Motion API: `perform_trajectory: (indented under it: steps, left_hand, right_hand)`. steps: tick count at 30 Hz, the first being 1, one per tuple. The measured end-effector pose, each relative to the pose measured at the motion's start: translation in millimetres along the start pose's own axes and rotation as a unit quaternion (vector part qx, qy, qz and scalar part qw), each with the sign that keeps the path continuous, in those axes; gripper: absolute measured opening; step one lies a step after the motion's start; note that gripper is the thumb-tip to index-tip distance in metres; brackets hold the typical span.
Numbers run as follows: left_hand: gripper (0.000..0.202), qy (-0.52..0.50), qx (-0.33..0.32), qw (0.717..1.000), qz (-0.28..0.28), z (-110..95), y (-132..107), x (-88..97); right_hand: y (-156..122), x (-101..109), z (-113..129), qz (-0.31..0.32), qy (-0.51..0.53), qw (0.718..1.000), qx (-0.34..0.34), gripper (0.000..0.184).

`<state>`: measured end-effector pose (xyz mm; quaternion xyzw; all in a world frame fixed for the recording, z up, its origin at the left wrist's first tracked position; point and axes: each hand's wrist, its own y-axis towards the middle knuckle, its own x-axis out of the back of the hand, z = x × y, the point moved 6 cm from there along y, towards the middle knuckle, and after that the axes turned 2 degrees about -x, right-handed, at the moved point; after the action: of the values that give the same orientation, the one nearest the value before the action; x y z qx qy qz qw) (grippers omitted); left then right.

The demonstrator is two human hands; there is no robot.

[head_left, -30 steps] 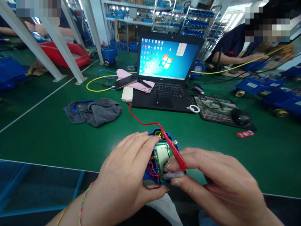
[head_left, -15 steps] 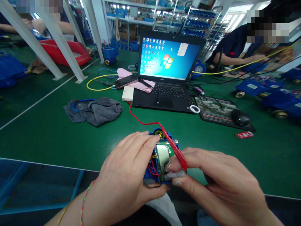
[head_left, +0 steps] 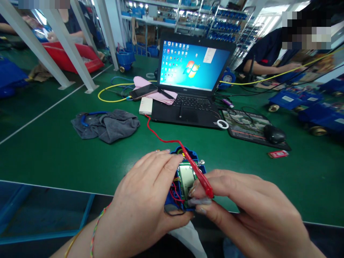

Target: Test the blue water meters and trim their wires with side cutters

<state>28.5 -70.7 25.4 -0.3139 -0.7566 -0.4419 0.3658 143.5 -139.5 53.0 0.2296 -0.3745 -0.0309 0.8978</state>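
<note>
**Head view: two bare hands holding an open blue device at a green table's edge**

Head view: the left hand (head_left: pixel 145 200) is gripping the small blue plastic housing (head_left: pixel 188 154), fingers curled closed around its left side. The housing is sitting open at the near edge of the green-covered table (head_left: pixel 53 157), showing a green circuit board and a grey display. The right hand (head_left: pixel 249 211) is pinching the slim red plastic probe (head_left: pixel 199 173) between narrowed fingertips, and the probe is lying diagonally across the board. A thin red wire (head_left: pixel 158 134) is running from the probe back to a flat white box (head_left: pixel 146 106) beside the open black laptop (head_left: pixel 188 107), whose screen is glowing blue. A crumpled grey cloth (head_left: pixel 107 125) is lying left of the wire. A black computer mouse (head_left: pixel 274 134) is resting on a dark mat to the right.
</note>
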Motion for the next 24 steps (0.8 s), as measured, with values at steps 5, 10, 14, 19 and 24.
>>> perform_trajectory:
  steps: [5,10,14,19,24]
  left_hand:
    - [0.058,-0.004,0.006,1.0,0.02,-0.9,0.4,0.0]
    - [0.052,-0.01,0.006,1.0,0.016,-3.5,1.5,1.2]
    - [0.051,-0.01,0.032,0.999,0.028,-4.0,1.6,1.3]
    - [0.052,-0.022,0.047,0.998,0.017,-5.2,2.0,1.4]
    - [0.053,-0.013,0.057,0.998,-0.004,-2.8,3.9,3.3]
  right_hand:
    - [1.6,-0.9,0.1,0.035,-0.008,0.999,0.005,0.012]
    - [0.2,-0.7,-0.4,0.034,-0.009,0.999,0.004,0.012]
    - [-1.9,-1.8,-0.7,0.025,0.0,1.0,0.005,0.013]
    - [-2.0,-2.5,-1.2,0.014,-0.005,1.0,0.016,0.01]
    - [-2.7,-2.6,-3.0,-0.01,-0.028,0.999,0.023,0.009]
